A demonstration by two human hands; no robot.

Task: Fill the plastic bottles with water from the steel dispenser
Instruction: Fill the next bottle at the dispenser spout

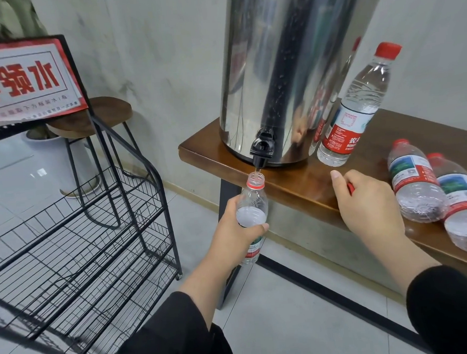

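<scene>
The tall steel dispenser point(289, 72) stands on the wooden table point(304, 183), its black tap point(262, 149) over the table's edge. My left hand point(237, 231) grips an uncapped clear plastic bottle point(251, 203) upright, its mouth right under the tap; a thin stream of water runs in and the water level stands near the shoulder. My right hand point(365, 201) rests on the table edge with a red cap point(350, 188) held in its curled fingers. A capped full bottle point(356, 106) stands beside the dispenser. Two capped bottles point(416, 182) point(463, 203) lie on the table at the right.
A black wire shelf rack point(74, 230) with a red and white sign point(21, 80) stands to the left on the tiled floor. Behind it are a wooden-topped stool point(92, 117) and a white plant pot point(50, 158). A grey wall backs the table.
</scene>
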